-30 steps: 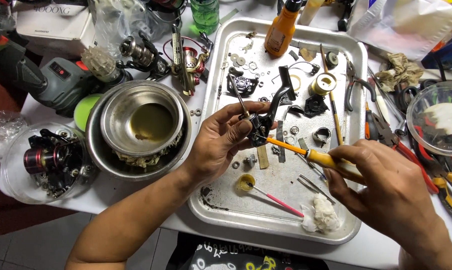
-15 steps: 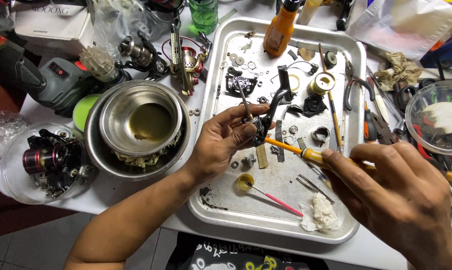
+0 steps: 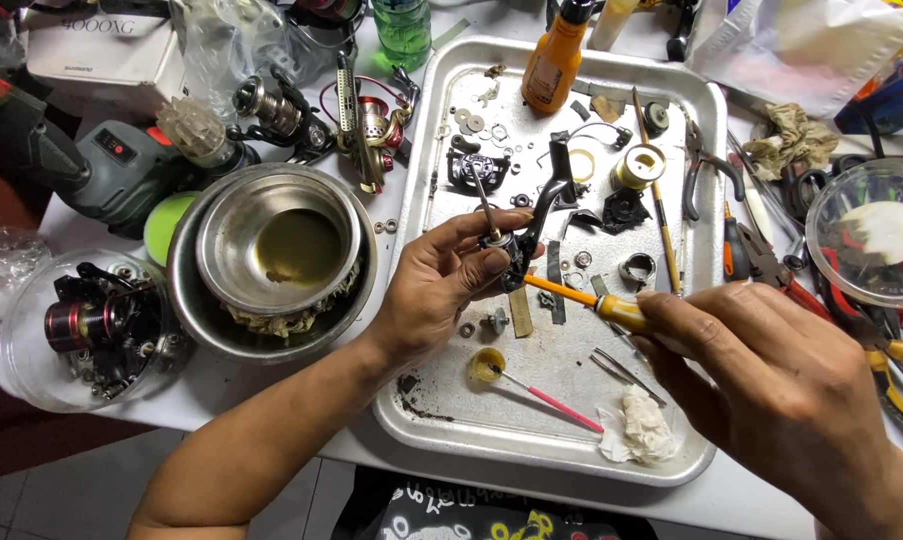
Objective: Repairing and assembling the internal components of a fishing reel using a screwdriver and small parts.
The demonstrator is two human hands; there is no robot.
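1. Your left hand (image 3: 442, 285) pinches a small black reel part (image 3: 532, 235) between thumb and fingers, holding it above the middle of the metal tray (image 3: 427, 410); a thin shaft and a curved black arm rise from the part.
2. Your right hand (image 3: 772, 380) is closed around the yellow-handled screwdriver (image 3: 597, 305), fingers wrapped over the handle, with the blade running up and left until its tip meets the reel part at your left fingertips.
3. Beneath both hands the tray carries loose washers, screws and small black and brass pieces scattered over its greasy floor.
4. Near the tray's front edge lies a pink-handled brush (image 3: 547, 395), its head in a small yellow cap, just beside a crumpled white tissue (image 3: 642, 430).
5. An orange bottle (image 3: 554, 60) with a black top stands at the tray's far end.
6. To the left of the tray, on the worktop (image 3: 272, 395), two steel bowls (image 3: 272, 265) sit nested, the inner one holding a film of yellowish liquid.
7. Further left, a black and red spinning reel (image 3: 92, 325) rests in a clear plastic tub.
8. On the right side of the tray, pliers (image 3: 707, 170) and other hand tools lie in a heap, near a clear round container (image 3: 872, 230).
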